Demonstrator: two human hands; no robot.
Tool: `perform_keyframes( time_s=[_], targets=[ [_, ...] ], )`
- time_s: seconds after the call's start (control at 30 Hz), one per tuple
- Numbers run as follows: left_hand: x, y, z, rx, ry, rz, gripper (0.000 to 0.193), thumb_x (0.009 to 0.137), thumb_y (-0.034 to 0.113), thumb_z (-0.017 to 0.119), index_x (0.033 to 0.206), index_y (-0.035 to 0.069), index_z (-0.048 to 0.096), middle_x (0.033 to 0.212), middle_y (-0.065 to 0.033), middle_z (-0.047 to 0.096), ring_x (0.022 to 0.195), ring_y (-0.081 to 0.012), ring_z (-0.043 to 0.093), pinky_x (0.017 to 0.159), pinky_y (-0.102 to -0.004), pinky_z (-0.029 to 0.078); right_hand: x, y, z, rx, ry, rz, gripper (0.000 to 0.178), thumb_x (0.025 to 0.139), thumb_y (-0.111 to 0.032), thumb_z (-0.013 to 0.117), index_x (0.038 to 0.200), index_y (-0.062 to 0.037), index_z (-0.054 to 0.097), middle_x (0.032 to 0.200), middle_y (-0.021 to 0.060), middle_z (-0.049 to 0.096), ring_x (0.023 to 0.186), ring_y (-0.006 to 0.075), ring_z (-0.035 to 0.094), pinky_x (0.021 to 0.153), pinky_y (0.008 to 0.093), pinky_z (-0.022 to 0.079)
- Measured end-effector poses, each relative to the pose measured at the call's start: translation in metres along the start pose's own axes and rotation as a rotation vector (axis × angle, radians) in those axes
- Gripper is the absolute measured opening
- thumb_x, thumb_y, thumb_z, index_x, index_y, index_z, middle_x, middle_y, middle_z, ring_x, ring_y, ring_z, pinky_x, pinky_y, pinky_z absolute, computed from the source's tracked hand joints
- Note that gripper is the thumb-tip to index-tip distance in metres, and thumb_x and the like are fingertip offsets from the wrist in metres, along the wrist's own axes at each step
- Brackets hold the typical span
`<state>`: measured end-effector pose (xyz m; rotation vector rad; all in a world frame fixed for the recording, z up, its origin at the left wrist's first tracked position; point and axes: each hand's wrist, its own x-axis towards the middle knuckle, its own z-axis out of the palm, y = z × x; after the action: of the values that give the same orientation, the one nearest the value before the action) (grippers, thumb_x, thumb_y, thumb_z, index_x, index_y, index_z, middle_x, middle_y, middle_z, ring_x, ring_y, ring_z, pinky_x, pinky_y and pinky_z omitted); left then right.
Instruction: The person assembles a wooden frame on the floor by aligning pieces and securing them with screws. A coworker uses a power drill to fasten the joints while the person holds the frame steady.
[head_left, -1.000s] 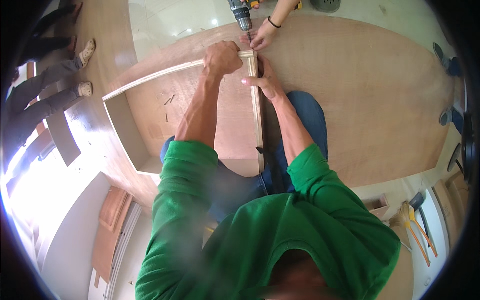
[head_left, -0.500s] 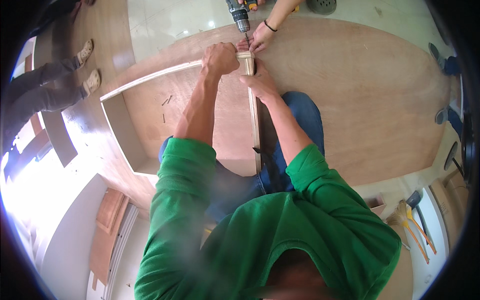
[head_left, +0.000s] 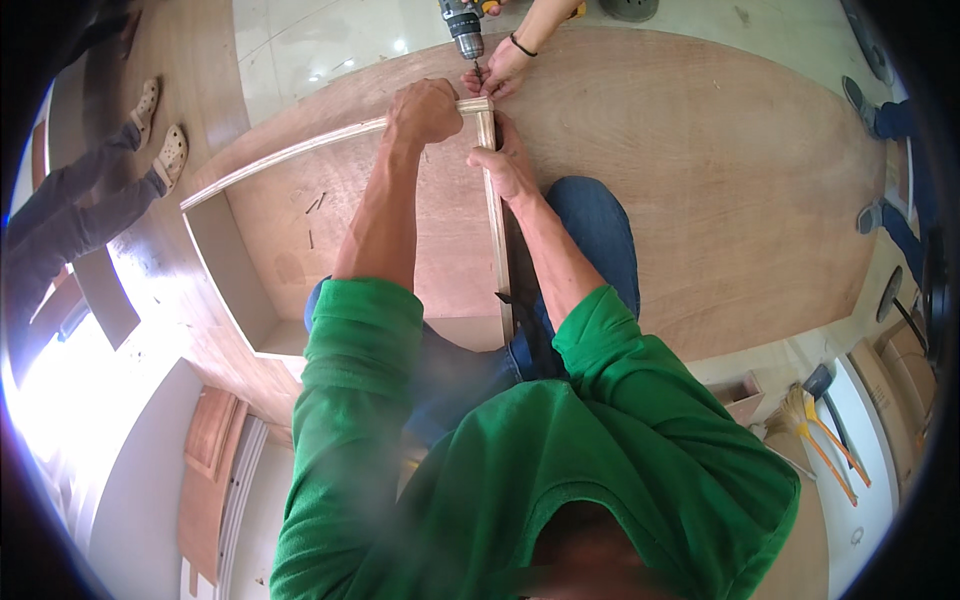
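Observation:
A box frame of pale plywood panels point(head_left: 496, 235) stands on a large wooden board, its far right corner under both my hands. My left hand point(head_left: 425, 110) is closed over the top edge of the far panel, just left of that corner. Around the right panel, close to the same corner, my right hand point(head_left: 508, 165) is wrapped with its thumb on the inner side. Beyond the corner another person's hand point(head_left: 503, 68) pinches near the bit of a power drill point(head_left: 463, 28), which that person's other hand holds. Whether the bit touches the panel cannot be made out.
Several loose screws point(head_left: 315, 205) lie inside the frame on the wooden board point(head_left: 720, 180). A person's legs in clogs point(head_left: 172, 158) are at the left, and other feet point(head_left: 872, 215) at the far right. Brooms point(head_left: 822, 440) and cardboard lie at the lower right.
The whole scene has shifted slightly left and up in view. Both my hands keep their hold at the corner, and the drill stays beside it.

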<state>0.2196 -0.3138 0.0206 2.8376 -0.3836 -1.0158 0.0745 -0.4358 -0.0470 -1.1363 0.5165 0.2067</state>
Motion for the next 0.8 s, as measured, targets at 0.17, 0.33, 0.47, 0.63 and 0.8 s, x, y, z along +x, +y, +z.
perform_keyframes(
  time_s=[0.17, 0.33, 0.47, 0.63, 0.8],
  targets=[
    [-0.001, 0.004, -0.002, 0.008, -0.006, -0.042, 0.045, 0.081, 0.012, 0.062, 0.12, 0.016, 0.085, 0.118, -0.0204, 0.08, 0.115, -0.0391, 0.075, 0.101, -0.0479, 0.059, 0.001, 0.007, 0.005, 0.109, 0.027, -0.029, 0.11, 0.07, -0.006, 0.078, 0.162, 0.0114, 0.02, 0.147, 0.0194, 0.055, 0.137, 0.0256, 0.053, 0.113, 0.0372, 0.046],
    [-0.002, 0.006, -0.004, 0.002, -0.028, -0.051, 0.045, 0.082, 0.013, 0.062, 0.121, 0.017, 0.085, 0.12, -0.0212, 0.08, 0.117, -0.0389, 0.075, 0.102, -0.0481, 0.059, 0.0, 0.005, 0.003, 0.131, 0.024, -0.027, 0.129, 0.07, -0.005, 0.078, 0.167, 0.0146, -0.005, 0.155, 0.0225, 0.052, 0.143, 0.0292, 0.049, 0.117, 0.0382, 0.043],
    [-0.001, 0.006, -0.004, 0.021, -0.032, -0.054, 0.045, 0.081, 0.013, 0.063, 0.121, 0.017, 0.085, 0.12, -0.0216, 0.079, 0.117, -0.0388, 0.075, 0.102, -0.0487, 0.059, 0.002, 0.004, 0.004, 0.114, 0.026, -0.015, 0.132, 0.07, -0.005, 0.077, 0.167, 0.0147, -0.011, 0.153, 0.0225, 0.053, 0.138, 0.0287, 0.054, 0.113, 0.0375, 0.045],
    [-0.001, 0.007, -0.005, 0.044, -0.05, -0.056, 0.046, 0.081, 0.014, 0.063, 0.121, 0.019, 0.085, 0.119, -0.0201, 0.08, 0.116, -0.0384, 0.075, 0.103, -0.0489, 0.058, 0.002, 0.0, 0.01, 0.123, 0.078, -0.014, 0.128, 0.072, -0.007, 0.077, 0.166, 0.0157, -0.007, 0.149, 0.0234, 0.055, 0.127, 0.0259, 0.059, 0.106, 0.0371, 0.049],
    [-0.002, 0.008, -0.005, 0.037, -0.046, -0.062, 0.046, 0.081, 0.015, 0.063, 0.121, 0.02, 0.085, 0.12, -0.0197, 0.08, 0.117, -0.0384, 0.075, 0.104, -0.0484, 0.058, -0.008, -0.008, 0.015, -0.173, 0.257, 0.068, 0.083, 0.078, -0.015, 0.081, 0.144, 0.0146, 0.04, 0.122, 0.0217, 0.067, 0.108, 0.0279, 0.068, 0.096, 0.0401, 0.054]
  ],
)
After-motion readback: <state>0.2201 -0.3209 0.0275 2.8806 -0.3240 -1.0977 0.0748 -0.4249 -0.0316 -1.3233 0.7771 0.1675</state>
